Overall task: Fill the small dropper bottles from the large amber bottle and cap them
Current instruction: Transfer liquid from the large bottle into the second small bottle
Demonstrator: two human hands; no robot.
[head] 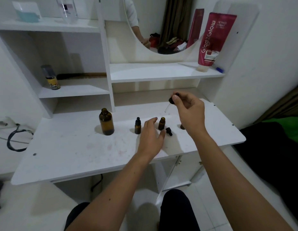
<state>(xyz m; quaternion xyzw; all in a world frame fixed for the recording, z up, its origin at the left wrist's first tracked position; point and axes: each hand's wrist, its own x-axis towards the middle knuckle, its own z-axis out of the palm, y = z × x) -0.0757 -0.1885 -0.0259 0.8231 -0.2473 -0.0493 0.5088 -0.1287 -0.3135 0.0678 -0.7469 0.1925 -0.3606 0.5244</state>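
While the right hand (189,107) pinches a dropper (170,102) above the open small bottle (162,123) mid-bench, the left hand (150,137) hovers relaxed, empty. One small bottle (137,125) capped; a loose cap (168,131) and the uncapped large amber bottle (106,122) remain.

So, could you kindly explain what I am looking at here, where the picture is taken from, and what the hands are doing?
No machine here: a person wears a camera on the head, looking down at their own two hands over a white dressing table. The right hand pinches a dropper by its black bulb, glass tube pointing down. The left hand is open beside a small open bottle. Further left stand a small capped bottle and the large amber bottle, uncapped. A loose black cap lies on the table. Another small item is mostly hidden behind the right wrist.
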